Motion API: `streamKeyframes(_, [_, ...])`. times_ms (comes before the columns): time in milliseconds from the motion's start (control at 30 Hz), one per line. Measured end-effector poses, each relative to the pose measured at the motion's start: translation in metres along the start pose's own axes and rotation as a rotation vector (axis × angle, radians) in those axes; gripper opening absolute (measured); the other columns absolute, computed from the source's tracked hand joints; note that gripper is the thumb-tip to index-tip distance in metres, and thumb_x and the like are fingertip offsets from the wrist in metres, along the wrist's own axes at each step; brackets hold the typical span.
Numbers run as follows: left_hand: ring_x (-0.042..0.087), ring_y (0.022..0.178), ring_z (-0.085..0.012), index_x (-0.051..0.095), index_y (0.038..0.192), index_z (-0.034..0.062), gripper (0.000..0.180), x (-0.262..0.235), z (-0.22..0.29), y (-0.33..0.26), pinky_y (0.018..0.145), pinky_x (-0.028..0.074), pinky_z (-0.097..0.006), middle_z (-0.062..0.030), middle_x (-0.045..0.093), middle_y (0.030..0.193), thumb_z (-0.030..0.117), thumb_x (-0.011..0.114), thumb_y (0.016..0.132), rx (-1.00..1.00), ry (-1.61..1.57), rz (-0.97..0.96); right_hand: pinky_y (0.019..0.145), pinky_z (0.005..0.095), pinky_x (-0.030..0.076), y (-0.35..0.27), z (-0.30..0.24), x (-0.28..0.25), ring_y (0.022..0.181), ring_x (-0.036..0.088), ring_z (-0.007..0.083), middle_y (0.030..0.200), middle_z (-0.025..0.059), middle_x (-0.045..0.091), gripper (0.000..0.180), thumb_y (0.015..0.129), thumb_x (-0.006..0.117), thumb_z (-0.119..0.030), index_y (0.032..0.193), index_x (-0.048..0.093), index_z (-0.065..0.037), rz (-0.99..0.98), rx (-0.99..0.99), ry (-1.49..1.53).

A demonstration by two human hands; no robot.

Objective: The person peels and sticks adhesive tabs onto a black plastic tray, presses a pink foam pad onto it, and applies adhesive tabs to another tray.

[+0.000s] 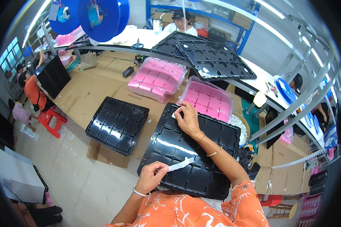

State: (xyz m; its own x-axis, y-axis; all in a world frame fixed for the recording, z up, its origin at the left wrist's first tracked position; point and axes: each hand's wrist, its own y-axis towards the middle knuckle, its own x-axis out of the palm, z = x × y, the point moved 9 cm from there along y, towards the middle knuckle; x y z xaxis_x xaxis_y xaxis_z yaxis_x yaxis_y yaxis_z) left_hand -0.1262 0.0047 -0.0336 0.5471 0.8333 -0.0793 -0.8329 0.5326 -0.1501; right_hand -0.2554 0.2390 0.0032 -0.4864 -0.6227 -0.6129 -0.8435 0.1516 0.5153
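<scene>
A black plastic tray (178, 142) with rectangular compartments lies right in front of me. My left hand (152, 178) is closed at its near left side, pinching the end of a translucent white strip (182, 164) that stretches rightward over the tray. At the tray's far left corner is my right hand (188, 120), its fingertips pinched together and touching the corner. A small white piece (174, 115) shows at those fingertips; its kind is too small to tell. My right forearm crosses over the tray and hides part of it.
Left of my tray sits another black tray (118, 125). Pink trays (157, 77) in clear plastic lie beyond, with more pink ones (208, 99) beside them. A bowl of white pieces (239, 126) stands at right. Black trays (216, 58) overhang the white shelf; blue reels (98, 17) hang above.
</scene>
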Motion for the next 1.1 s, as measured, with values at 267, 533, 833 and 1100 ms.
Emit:
streamKeyframes(267, [0.052, 0.064, 0.0004, 0.074, 0.1, -0.0007, 0.016, -0.004, 0.001, 0.007, 0.055, 0.042, -0.019, 0.0062, 0.059, 0.074, 0.014, 0.069, 0.1, -0.058, -0.029, -0.01, 0.107, 0.0467, 0.035, 0.006, 0.008, 0.009, 0.116, 0.057, 0.029, 0.122, 0.0089, 0.064, 0.011, 0.088, 0.072, -0.017, 0.091, 0.066, -0.008, 0.017, 0.003, -0.124])
streamKeyframes(533, [0.058, 0.069, -0.0011, 0.073, 0.102, -0.001, 0.016, 0.001, -0.013, 0.012, 0.062, 0.046, -0.019, 0.0028, 0.066, 0.078, 0.014, 0.069, 0.1, -0.107, -0.07, -0.046, 0.1, 0.0441, 0.038, 0.011, 0.004, 0.006, 0.113, 0.058, 0.0261, 0.116, 0.0041, 0.065, 0.011, 0.086, 0.075, -0.021, 0.091, 0.069, -0.012, -0.004, 0.047, -0.149])
streamKeyframes(833, [0.061, 0.069, -0.0036, 0.073, 0.102, -0.0013, 0.018, 0.003, -0.013, 0.017, 0.064, 0.05, -0.021, 0.0009, 0.068, 0.078, 0.016, 0.068, 0.101, -0.084, -0.095, -0.061, 0.098, 0.0447, 0.045, 0.019, 0.017, -0.01, 0.11, 0.062, 0.0317, 0.117, 0.0106, 0.066, 0.014, 0.089, 0.072, -0.018, 0.097, 0.073, -0.007, 0.018, 0.063, 0.019])
streamKeyframes(1100, [0.063, 0.068, -0.0055, 0.074, 0.103, -0.001, 0.02, 0.001, -0.01, 0.015, 0.063, 0.052, -0.022, -0.0017, 0.07, 0.078, 0.018, 0.068, 0.1, -0.068, 0.003, -0.006, 0.106, 0.0475, 0.041, -0.001, 0.005, -0.019, 0.12, 0.057, 0.0355, 0.128, 0.0166, 0.061, 0.017, 0.083, 0.078, -0.016, 0.091, 0.071, -0.002, -0.003, 0.025, -0.157])
